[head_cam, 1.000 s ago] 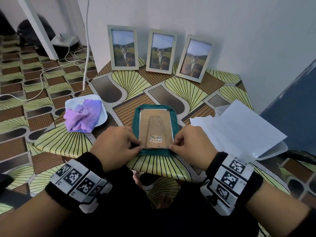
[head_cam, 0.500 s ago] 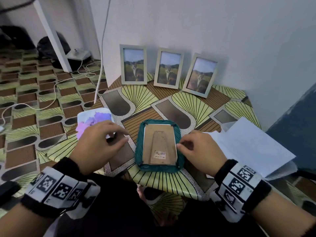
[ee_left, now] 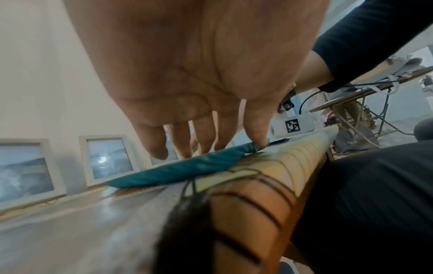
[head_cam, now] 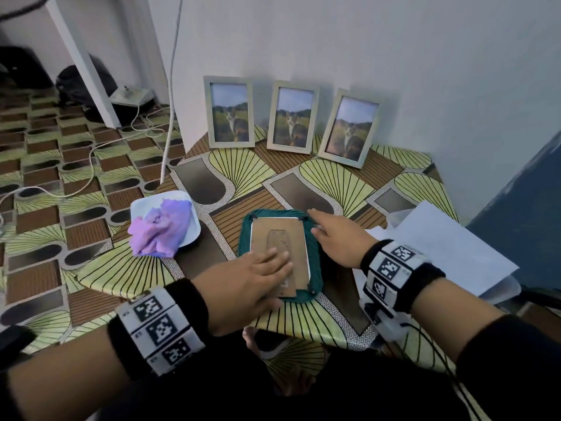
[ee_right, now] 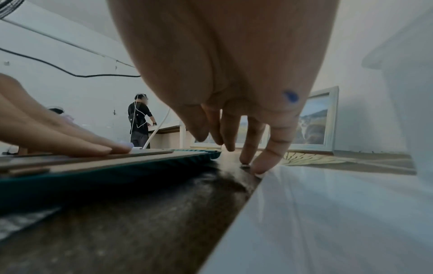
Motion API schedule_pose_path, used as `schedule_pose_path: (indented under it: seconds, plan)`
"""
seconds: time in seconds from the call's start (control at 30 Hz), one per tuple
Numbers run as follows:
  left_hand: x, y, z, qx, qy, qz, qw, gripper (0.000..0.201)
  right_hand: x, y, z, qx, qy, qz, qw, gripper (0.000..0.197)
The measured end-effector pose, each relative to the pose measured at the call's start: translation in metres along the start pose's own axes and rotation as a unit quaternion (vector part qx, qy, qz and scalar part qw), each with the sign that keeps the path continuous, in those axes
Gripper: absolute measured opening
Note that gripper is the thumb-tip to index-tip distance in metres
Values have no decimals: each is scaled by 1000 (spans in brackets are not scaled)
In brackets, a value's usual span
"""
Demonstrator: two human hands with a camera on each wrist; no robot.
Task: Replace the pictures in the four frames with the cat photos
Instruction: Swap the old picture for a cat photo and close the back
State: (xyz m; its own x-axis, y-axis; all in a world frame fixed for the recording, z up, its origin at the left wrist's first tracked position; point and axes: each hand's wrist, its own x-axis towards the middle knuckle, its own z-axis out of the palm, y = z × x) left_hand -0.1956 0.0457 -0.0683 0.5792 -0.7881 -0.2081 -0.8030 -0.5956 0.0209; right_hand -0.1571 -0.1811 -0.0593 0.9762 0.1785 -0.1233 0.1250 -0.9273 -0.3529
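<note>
Three pale frames with cat photos (head_cam: 229, 112) (head_cam: 294, 117) (head_cam: 349, 129) lean upright against the wall. The fourth frame (head_cam: 282, 235) lies face down on a teal cloth (head_cam: 317, 278), its brown backing board and folded stand facing up. My left hand (head_cam: 270, 262) lies flat on the near half of the backing, fingers straight (ee_left: 201, 144). My right hand (head_cam: 328, 229) reaches along the frame's right side with fingers extended. Its fingertips (ee_right: 257, 166) touch the tabletop just beside the cloth (ee_right: 117, 172), and it holds nothing.
A white plate (head_cam: 142, 205) with a crumpled purple cloth (head_cam: 161, 229) sits at the table's left edge. White paper sheets (head_cam: 440, 247) lie at the right, close to my right hand. Cables (head_cam: 91, 159) trail on the floor. Another person (ee_right: 139, 120) stands far off.
My left hand left the frame's near-left corner, swung out towards the plate, then came back flat onto the backing. My right hand slid from the near-right corner up the frame's right side.
</note>
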Motion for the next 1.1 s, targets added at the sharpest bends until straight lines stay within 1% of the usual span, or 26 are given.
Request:
schedule_pose_path:
  seconds: [0.03,0.17,0.27,0.33,0.47,0.53,0.6,0.7,0.77,0.8,0.87,0.93,0.97,1.03,1.07,1.1]
  plan:
    - [-1,-4,-1,-6,-4,8,1000,68,2,1,0,-13,-6,-2,1000,42]
    - [-10,-28,-8,-87,-29,49,995,60,1,6,3,-49,-16,-11,999,37]
    - [-21,-49,-12,-73,-46,48,995,67,-7,3,2,-56,-40,-27,997,47]
    - [-28,-59,-14,-68,-54,42,995,70,-14,-1,2,-37,-47,-39,997,49]
    - [-42,-63,-11,-98,-37,35,994,71,-31,-10,4,-62,-53,-58,995,33]
    - [-47,-58,-5,-100,-29,36,994,77,-40,-13,5,-62,-45,-47,996,28]
    - [-46,-54,0,-78,-25,32,996,88,-47,-15,7,-54,-31,-33,997,28]
    - [-42,-50,5,-51,-6,7,999,96,-58,-16,9,15,19,-14,1000,33]
    - [-42,-49,8,-64,10,-1,998,95,-63,-15,11,70,52,6,996,34]
    - [-42,-49,9,-72,15,2,997,92,-65,-14,12,104,69,20,992,31]
    - [-46,-47,11,-93,23,14,995,85,-68,-13,14,200,94,56,974,24]
    - [-49,-45,9,-139,51,22,989,77,-71,-12,16,293,107,82,947,30]
    - [-50,-44,6,-168,71,21,983,72,-73,-12,17,327,115,85,934,29]
    - [-51,-42,-3,-218,113,21,969,61,-75,-12,14,371,145,80,914,20]
    - [-51,-41,-9,-237,136,24,962,56,-75,-13,11,386,158,78,906,20]
    - [-50,-40,-14,-256,158,30,953,51,-75,-13,8,394,166,82,900,28]
